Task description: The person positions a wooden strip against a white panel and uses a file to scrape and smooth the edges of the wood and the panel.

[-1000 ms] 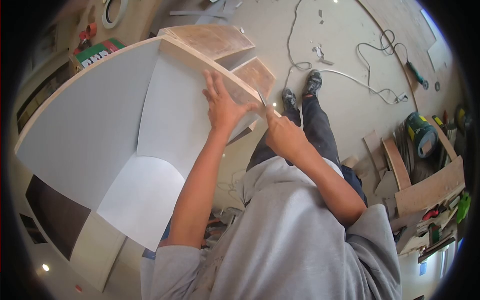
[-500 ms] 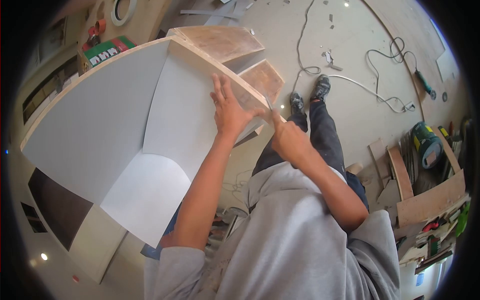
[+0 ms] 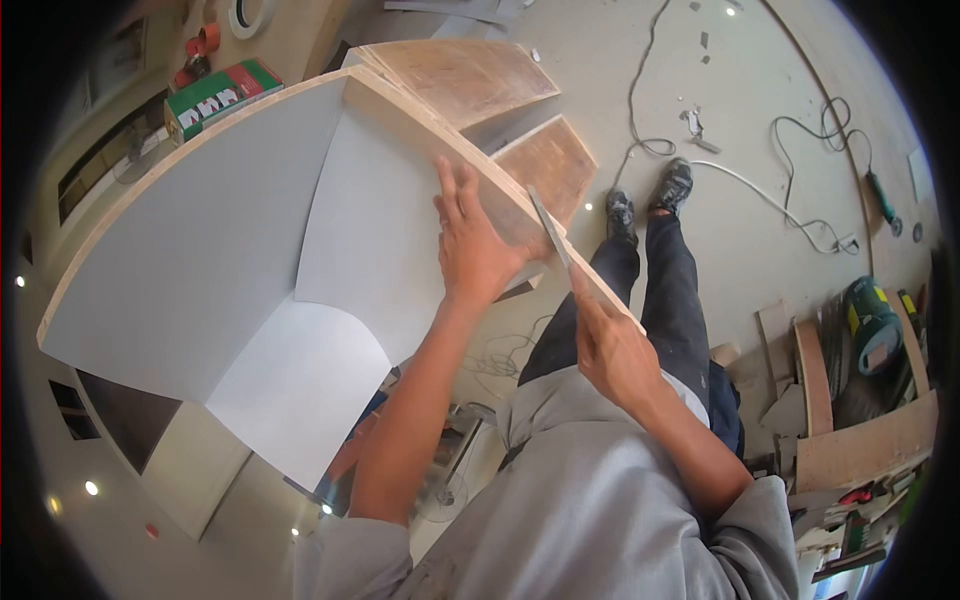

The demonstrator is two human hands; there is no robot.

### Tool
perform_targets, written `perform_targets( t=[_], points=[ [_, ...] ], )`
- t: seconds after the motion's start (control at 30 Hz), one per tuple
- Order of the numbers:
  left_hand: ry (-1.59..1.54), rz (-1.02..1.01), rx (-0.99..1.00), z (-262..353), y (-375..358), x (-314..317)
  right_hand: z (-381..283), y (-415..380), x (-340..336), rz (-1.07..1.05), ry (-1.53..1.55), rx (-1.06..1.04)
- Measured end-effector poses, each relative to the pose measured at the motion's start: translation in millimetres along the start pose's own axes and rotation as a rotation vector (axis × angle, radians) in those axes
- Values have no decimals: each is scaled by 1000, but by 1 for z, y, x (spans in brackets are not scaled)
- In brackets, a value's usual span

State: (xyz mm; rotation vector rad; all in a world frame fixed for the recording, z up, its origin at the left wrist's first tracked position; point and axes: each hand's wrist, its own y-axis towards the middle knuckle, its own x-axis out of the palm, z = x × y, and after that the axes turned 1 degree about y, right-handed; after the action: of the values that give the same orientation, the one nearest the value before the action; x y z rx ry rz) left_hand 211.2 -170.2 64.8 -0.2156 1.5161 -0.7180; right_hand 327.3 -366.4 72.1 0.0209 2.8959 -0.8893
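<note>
A large wooden box with pale wood edges and grey lining sits in front of me, a loose-looking white sheet at its lower end. My left hand lies against the inner face of its right side panel, fingers stretched and thumb spread toward the edge. In my right hand is a flat metal file, its blade lying along the panel's bare edge. The fingers wrap its near end, so the handle is hidden.
Two wooden boxes stand beyond the panel. A green and red carton is at upper left. Cables and an angle grinder lie on the floor. Wood offcuts and a green cylindrical machine are at right.
My right hand has drawn back down and right along the panel edge, baring more of the file's blade. My left hand stays on the panel. The view has shifted slightly.
</note>
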Motion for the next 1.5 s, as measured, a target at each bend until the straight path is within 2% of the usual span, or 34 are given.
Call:
perform_targets(
  t=[0.2,0.27,0.33,0.43,0.53,0.63,0.73,0.83,1.03,1.13,1.23,1.33,1.43,1.5],
  points=[
    [27,27,32,-8,4,5,-44,74,9,2,10,-91],
    [109,54,164,-56,16,36,-56,96,14,18,5,-123],
    [60,37,130,-45,14,28,-59,112,18,28,9,-129],
    [24,3,-16,-9,6,8,-46,82,2,55,0,-197],
    [101,5,34,4,0,-3,-26,32,-11,-79,24,-36],
    [139,-43,-23,2,4,-1,-19,13,-16,-149,-21,-31],
    [12,22,21,1,1,1,-24,56,7,43,12,-173],
    [14,42,22,-13,9,11,-33,102,13,10,-64,-172],
    [18,-34,-22,5,2,-4,-9,34,-5,-62,-57,-88],
    [24,-43,-16,5,1,-5,-19,23,-6,-129,-101,-44],
    [51,15,20,-7,4,5,-37,79,11,-18,-65,-130],
    [65,72,215,-27,10,13,-56,125,12,-21,-31,-144],
    [39,1,-10,-2,5,3,-29,82,5,4,-29,-201],
    [19,-10,3,2,2,-1,-10,38,-1,-28,-67,-150]
  ],
)
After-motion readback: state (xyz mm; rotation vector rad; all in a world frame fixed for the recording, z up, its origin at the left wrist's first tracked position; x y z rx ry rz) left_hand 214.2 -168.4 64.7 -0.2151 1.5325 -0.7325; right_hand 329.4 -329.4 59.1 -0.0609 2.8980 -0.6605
